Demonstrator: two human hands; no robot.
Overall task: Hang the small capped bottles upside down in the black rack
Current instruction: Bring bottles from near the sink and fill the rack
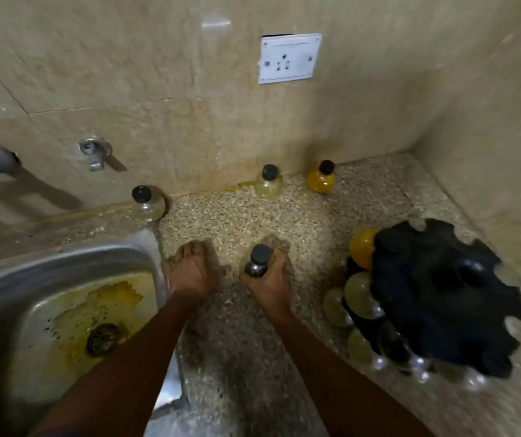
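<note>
The right hand has its fingers wrapped around a small dark bottle, cap up, above the speckled counter — left of the black rack. The left hand is empty, fingers curled loosely, beside the sink.

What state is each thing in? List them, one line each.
Right hand: gripping a capped bottle, cap up.
Left hand: empty, resting on the counter.
Three bottles by the wall: upright, capped, not yet hung.
Black rack: bottles hang cap-down along its left side.
Sink: stained yellow, no water standing.
Tap: no water running.
</note>
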